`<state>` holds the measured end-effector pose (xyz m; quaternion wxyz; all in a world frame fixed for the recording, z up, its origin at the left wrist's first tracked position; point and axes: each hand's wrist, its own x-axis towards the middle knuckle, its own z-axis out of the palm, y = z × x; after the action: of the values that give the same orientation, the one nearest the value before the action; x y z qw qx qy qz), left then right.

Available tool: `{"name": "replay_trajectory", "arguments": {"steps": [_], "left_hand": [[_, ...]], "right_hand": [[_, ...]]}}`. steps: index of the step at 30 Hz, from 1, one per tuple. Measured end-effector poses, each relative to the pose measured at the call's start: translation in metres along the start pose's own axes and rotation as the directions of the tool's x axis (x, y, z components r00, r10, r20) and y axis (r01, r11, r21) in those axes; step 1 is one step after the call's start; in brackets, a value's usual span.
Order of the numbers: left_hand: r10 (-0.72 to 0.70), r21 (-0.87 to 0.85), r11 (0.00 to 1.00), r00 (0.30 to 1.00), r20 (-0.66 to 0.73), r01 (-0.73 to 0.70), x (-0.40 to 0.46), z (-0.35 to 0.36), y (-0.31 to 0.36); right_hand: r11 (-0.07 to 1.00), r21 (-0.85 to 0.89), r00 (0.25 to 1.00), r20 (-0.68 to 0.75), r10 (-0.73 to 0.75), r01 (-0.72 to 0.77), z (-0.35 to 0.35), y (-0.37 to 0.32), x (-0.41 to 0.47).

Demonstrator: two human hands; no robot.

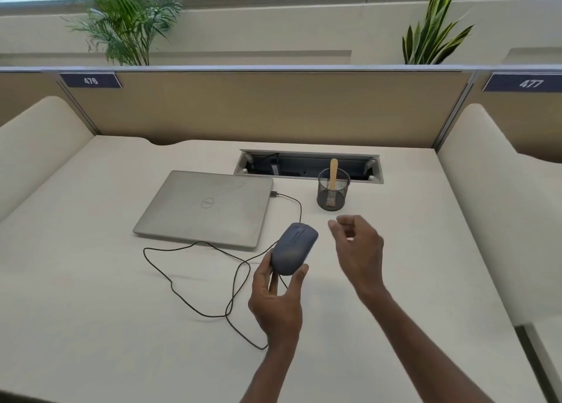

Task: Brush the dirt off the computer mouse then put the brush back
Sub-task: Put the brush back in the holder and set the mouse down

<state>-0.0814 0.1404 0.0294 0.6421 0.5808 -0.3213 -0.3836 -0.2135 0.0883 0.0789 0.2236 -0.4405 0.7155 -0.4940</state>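
My left hand (278,299) holds a dark grey wired computer mouse (293,249) by its rear end, lifted a little above the desk. Its black cable (200,281) loops over the desk to the laptop. My right hand (359,247) hovers to the right of the mouse with fingers loosely curled and nothing in them. The brush (333,176) stands in a black mesh cup (333,194) just beyond my right hand; only its light wooden handle shows, and the bristles are hidden inside the cup.
A closed silver laptop (206,208) lies left of the mouse. An open cable tray (308,166) is set into the desk behind the cup. Tan partition panels (273,107) wall the back, and cream side panels (486,189) flank the desk.
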Motion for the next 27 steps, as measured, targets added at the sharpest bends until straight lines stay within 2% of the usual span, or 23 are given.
{"name": "replay_trajectory", "arguments": {"steps": [6,13,18,22,27], "left_hand": [[-0.024,-0.032,0.999,1.0,0.003,0.024,-0.006,0.003,0.004],[-0.024,-0.015,1.0,0.999,0.043,0.024,-0.026,0.01,0.007],[-0.066,0.064,0.996,0.98,0.188,0.054,-0.029,0.005,0.004],[-0.128,0.144,0.986,0.944,0.305,0.087,-0.026,-0.002,0.0],[-0.25,0.222,0.958,0.908,0.335,0.182,-0.018,-0.003,-0.005]], "right_hand": [[0.983,0.077,0.975,0.165,0.15,-0.164,0.003,0.0,-0.045],[0.974,0.163,0.967,0.224,0.12,-0.159,0.004,0.004,-0.058],[0.968,0.196,0.962,0.253,0.107,-0.159,-0.007,0.007,-0.058],[0.954,0.205,0.946,0.282,0.158,-0.22,-0.016,0.017,-0.051],[0.935,0.194,0.917,0.331,0.221,-0.296,-0.023,0.038,-0.047]]}}
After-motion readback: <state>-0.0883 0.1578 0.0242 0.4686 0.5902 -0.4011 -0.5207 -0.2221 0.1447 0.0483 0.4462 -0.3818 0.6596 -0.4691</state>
